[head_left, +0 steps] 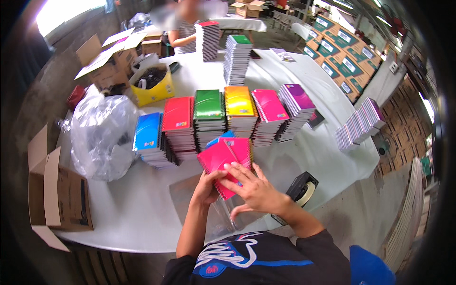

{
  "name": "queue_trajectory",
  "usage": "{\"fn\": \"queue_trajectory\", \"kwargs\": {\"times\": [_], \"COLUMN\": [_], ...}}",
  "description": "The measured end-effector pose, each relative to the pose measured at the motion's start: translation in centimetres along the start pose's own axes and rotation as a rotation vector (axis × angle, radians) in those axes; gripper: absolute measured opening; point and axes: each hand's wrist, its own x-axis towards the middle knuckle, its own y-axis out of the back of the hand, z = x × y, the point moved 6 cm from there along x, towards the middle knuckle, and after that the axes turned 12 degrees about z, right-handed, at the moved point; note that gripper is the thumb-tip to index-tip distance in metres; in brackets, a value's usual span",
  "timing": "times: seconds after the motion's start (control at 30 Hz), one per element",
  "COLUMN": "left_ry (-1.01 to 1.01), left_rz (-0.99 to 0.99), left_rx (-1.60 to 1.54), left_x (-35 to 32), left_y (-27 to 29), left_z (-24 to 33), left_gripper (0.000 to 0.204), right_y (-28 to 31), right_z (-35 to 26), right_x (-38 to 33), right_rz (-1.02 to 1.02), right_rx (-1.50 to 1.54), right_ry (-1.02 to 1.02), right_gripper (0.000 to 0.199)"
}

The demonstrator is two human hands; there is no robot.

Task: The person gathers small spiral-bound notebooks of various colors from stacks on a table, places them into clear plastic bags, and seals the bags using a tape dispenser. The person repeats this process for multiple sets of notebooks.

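I'm watching the left hand [207, 186] gripping the pink notebooks [215, 157] just in front of the green stack [208, 107], while the right hand [259, 191] is laying spread fingers across them.

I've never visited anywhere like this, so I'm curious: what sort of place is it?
Probably a packing workshop or warehouse: stacks of spiral-bound notebooks with different-coloured top covers stand on the table, a black tape dispenser lies near its front edge, and cardboard cartons are piled behind.
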Motion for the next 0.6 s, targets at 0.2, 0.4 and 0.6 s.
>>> {"fn": "queue_trajectory", "kwargs": {"times": [0.2,0.4,0.6], "left_ry": [0.043,0.013,0.058], "left_rz": [0.127,0.136,0.137], "left_rx": [0.004,0.085,0.107], "left_x": [-0.6,0.6,1.0], "left_y": [-0.9,-1.1,-1.5], "left_z": [-0.7,-0.7,-1.0], "left_gripper": [0.047,0.048,0.045], "right_y": [8.9,9.7,7.6], "right_z": [18.4,29.7,33.6], "right_x": [0.6,-1.1,-2.7], "right_rz": [0.138,0.06,0.259], "right_rx": [-0.369,-0.357,-0.212], "right_ry": [-0.49,-0.659,-0.377], "right_gripper": [0.097,0.082,0.052]}}
